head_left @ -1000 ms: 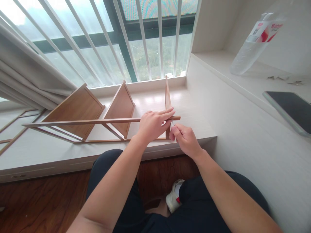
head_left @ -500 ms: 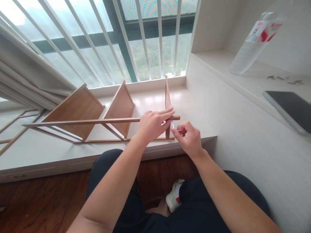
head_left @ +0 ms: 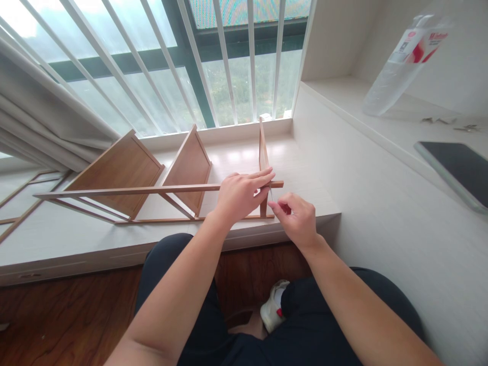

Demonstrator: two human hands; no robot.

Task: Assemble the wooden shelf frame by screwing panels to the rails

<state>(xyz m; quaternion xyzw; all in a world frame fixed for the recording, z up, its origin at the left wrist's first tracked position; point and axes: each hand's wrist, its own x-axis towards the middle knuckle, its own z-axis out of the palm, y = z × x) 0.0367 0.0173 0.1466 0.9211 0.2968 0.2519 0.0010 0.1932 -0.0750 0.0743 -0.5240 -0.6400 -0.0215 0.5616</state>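
A wooden shelf frame (head_left: 125,192) lies on its side on the white window ledge, with several brown panels standing up from it. My left hand (head_left: 242,195) is closed over the right end of its upper rail, fingers laid along the wood and thumb below. Just right of it, my right hand (head_left: 295,216) pinches a thin metal hex key (head_left: 271,195). The key's upper end meets the underside of the rail, close to my left fingertips; the exact contact is hidden. A short end panel (head_left: 263,147) stands behind my left fingers.
On the right-hand shelf are a plastic water bottle (head_left: 400,71), small metal pieces (head_left: 438,121) and a phone (head_left: 457,170). A grey curtain (head_left: 49,101) hangs at left, before a barred window. Another wooden frame (head_left: 19,218) lies at the far left.
My right hand has turned slightly at the hex key, its fingers curling in more. My left hand and the shelf frame keep their place.
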